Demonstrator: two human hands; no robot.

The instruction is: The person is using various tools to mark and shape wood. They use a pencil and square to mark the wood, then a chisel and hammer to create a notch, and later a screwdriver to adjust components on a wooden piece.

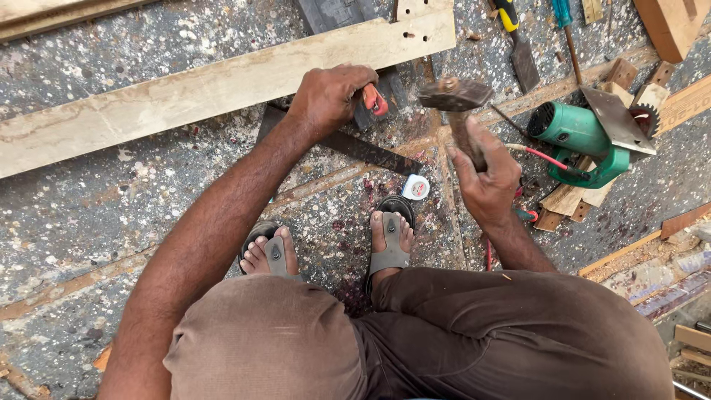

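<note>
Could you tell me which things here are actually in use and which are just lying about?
In use:
- hammer, gripped in the right hand
- red-handled tool, gripped in the left hand
- long wooden plank, beside the left hand

Lying about:
- green circular saw
- tape measure
- metal square
- screwdriver
- chisel
</note>
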